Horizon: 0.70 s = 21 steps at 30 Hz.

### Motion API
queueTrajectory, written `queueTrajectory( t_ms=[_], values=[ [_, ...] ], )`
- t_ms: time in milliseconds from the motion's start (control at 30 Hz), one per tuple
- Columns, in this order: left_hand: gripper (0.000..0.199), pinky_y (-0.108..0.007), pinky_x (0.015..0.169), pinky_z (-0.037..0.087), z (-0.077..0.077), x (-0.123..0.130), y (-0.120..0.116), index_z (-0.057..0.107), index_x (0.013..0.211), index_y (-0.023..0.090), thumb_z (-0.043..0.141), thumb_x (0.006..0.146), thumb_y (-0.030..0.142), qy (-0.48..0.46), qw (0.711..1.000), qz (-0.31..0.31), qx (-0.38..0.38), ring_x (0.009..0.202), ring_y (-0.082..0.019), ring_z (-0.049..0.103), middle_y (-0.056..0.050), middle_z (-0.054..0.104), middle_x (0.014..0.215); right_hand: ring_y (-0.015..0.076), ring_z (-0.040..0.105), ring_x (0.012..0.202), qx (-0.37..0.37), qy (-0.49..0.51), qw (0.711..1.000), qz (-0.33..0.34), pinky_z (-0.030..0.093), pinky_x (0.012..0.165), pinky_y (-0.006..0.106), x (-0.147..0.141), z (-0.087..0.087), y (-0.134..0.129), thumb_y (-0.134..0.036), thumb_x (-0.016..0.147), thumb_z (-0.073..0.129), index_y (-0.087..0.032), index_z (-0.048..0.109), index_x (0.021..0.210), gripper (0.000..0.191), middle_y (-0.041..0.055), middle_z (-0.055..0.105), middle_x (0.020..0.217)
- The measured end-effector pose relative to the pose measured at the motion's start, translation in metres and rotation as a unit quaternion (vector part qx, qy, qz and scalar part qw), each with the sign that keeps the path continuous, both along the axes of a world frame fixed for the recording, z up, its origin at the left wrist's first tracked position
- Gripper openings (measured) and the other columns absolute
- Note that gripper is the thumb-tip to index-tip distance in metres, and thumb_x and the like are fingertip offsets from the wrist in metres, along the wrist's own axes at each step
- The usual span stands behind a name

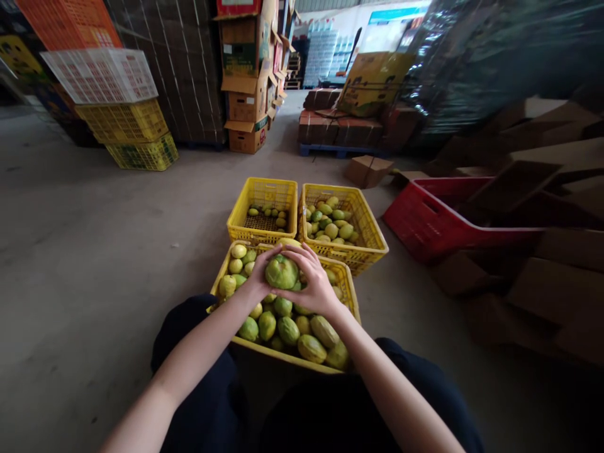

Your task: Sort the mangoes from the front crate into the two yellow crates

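Between my two hands, above the front yellow crate, is a rounded green-yellow fruit. My left hand is curled around its left side. On the other side, my right hand cups it with bent fingers and the thumb beneath. A yellower fruit shows just past my fingertips; whether I touch it cannot be told. Below my hands the front crate holds many similar fruits, some round, some oblong, green to yellow. My hands and forearms hide part of them.
Behind stand a yellow crate with several small fruits and another yellow crate with a larger heap. A red crate and loose cardboard lie right. Stacked crates stand back left, boxes and a loaded pallet farther back.
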State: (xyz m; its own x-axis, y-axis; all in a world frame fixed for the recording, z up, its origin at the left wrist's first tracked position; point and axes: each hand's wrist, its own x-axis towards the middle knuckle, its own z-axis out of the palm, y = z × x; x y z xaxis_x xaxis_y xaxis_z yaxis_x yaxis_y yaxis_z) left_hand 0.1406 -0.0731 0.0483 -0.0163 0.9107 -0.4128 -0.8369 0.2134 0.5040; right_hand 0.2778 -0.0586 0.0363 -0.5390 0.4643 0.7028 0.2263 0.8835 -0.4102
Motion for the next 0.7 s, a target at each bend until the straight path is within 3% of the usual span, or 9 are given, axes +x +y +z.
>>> queueTrajectory(
  t_ms=[100,267,333,400,467,533,600,700],
  values=[
    [0.031,-0.036,0.082,0.061,0.006,-0.011,0.003,0.072,0.095,0.016,0.069,0.088,0.047,-0.013,0.999,-0.041,0.016,0.09,-0.025,0.072,-0.006,0.074,0.084,0.0337,0.064,0.12,-0.03,0.036,0.999,-0.021,0.05,0.106,0.054,0.007,0.008,-0.002,-0.05,0.074,0.082,-0.025,0.057,0.135,0.071,0.0134,0.068,0.127],
    [0.04,-0.022,0.072,0.061,0.013,-0.037,0.006,0.064,0.118,0.018,0.064,0.092,0.048,-0.039,0.996,0.038,0.078,0.108,-0.022,0.07,-0.011,0.071,0.107,0.0322,0.067,0.114,-0.029,0.046,0.996,-0.074,0.056,0.098,0.05,0.019,0.017,0.003,-0.046,0.076,0.082,-0.028,0.055,0.134,0.067,0.0122,0.069,0.125],
    [0.042,-0.024,0.075,0.062,0.013,-0.043,0.006,0.062,0.119,0.019,0.07,0.088,0.046,-0.013,0.993,0.056,0.099,0.109,-0.023,0.069,-0.011,0.069,0.114,0.0319,0.067,0.116,-0.001,0.044,0.996,-0.079,0.057,0.097,0.049,0.023,0.016,0.007,-0.045,0.078,0.08,-0.028,0.056,0.131,0.061,0.0131,0.067,0.128],
    [0.049,-0.029,0.083,0.061,0.011,-0.045,0.004,0.061,0.119,0.021,0.08,0.08,0.041,0.07,0.985,0.093,0.126,0.109,-0.023,0.068,-0.009,0.067,0.117,0.0314,0.067,0.116,0.024,0.04,0.995,-0.086,0.058,0.095,0.048,0.025,0.014,0.011,-0.044,0.08,0.079,-0.029,0.058,0.127,0.053,0.014,0.064,0.131],
    [0.061,-0.033,0.094,0.057,0.007,-0.045,0.001,0.06,0.118,0.024,0.09,0.066,0.032,0.206,0.954,0.137,0.171,0.113,-0.023,0.065,-0.006,0.065,0.122,0.0312,0.067,0.115,0.04,0.03,0.994,-0.095,0.059,0.093,0.048,0.026,0.012,0.014,-0.044,0.082,0.077,-0.029,0.06,0.122,0.046,0.0147,0.062,0.134],
    [0.069,-0.035,0.105,0.049,0.004,-0.044,-0.005,0.061,0.117,0.026,0.095,0.056,0.026,0.347,0.896,0.158,0.226,0.122,-0.024,0.059,-0.005,0.062,0.128,0.0317,0.066,0.116,0.051,0.025,0.993,-0.102,0.059,0.092,0.049,0.027,0.009,0.017,-0.043,0.084,0.075,-0.03,0.062,0.12,0.04,0.0148,0.06,0.136],
    [0.07,-0.035,0.111,0.042,0.004,-0.043,-0.012,0.064,0.116,0.026,0.095,0.054,0.024,0.445,0.841,0.153,0.266,0.129,-0.026,0.053,-0.006,0.06,0.132,0.0325,0.065,0.119,0.063,0.028,0.992,-0.105,0.059,0.091,0.049,0.026,0.008,0.019,-0.042,0.086,0.073,-0.03,0.062,0.118,0.036,0.0148,0.058,0.137],
    [0.064,-0.038,0.115,0.037,0.006,-0.042,-0.022,0.064,0.118,0.026,0.092,0.061,0.027,0.513,0.796,0.122,0.298,0.131,-0.028,0.051,-0.008,0.059,0.133,0.0329,0.065,0.118,0.072,0.041,0.991,-0.108,0.06,0.091,0.05,0.026,0.007,0.021,-0.04,0.086,0.074,-0.029,0.063,0.117,0.035,0.015,0.058,0.137]
  ],
)
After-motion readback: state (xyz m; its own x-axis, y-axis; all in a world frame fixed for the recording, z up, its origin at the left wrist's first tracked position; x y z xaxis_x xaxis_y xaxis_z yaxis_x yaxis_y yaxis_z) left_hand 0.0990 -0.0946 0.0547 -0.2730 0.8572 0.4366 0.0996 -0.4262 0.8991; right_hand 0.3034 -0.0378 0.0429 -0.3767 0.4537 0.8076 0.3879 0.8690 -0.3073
